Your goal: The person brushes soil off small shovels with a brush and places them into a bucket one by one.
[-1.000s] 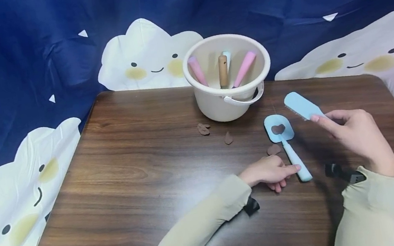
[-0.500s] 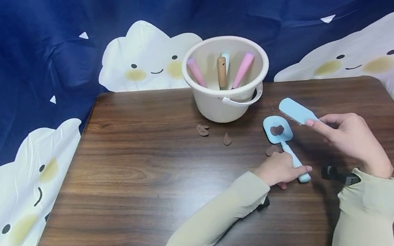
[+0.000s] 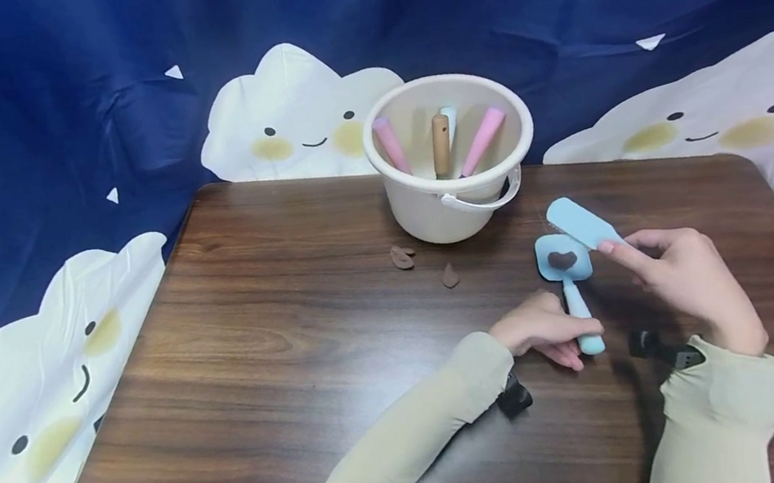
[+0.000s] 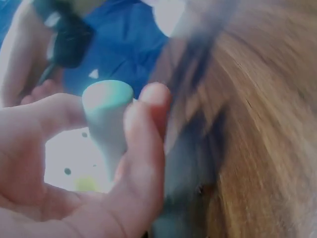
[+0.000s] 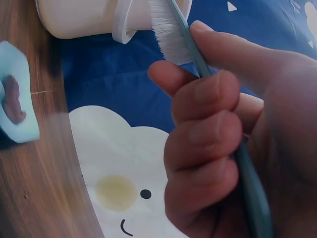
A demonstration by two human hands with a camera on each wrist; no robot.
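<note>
In the head view my left hand (image 3: 543,327) holds the handle of a light-blue small shovel (image 3: 577,305), thumb across the top near the handle's end. The left wrist view shows that rounded handle end (image 4: 110,101) between thumb and fingers. A dark brown, heart-like patch (image 3: 562,260) marks the middle of the shovel's flat head. My right hand (image 3: 691,269) grips a light-blue brush (image 3: 581,222) by its handle, fingers curled round it; the white bristles (image 5: 168,34) face left. The brush head overlaps the upper right edge of the shovel head in the head view.
A cream bucket (image 3: 442,213) stands behind the shovel, with pink, wooden and light-blue handles standing in it. Several brown leaf-shaped pieces (image 3: 401,257) lie on the wooden table (image 3: 278,314) before it. A blue cloth with clouds hangs behind.
My left hand has gone from touching the shovel's handle to gripping it, and the shovel has shifted slightly right. My right hand has brought the brush down and left to the shovel head.
</note>
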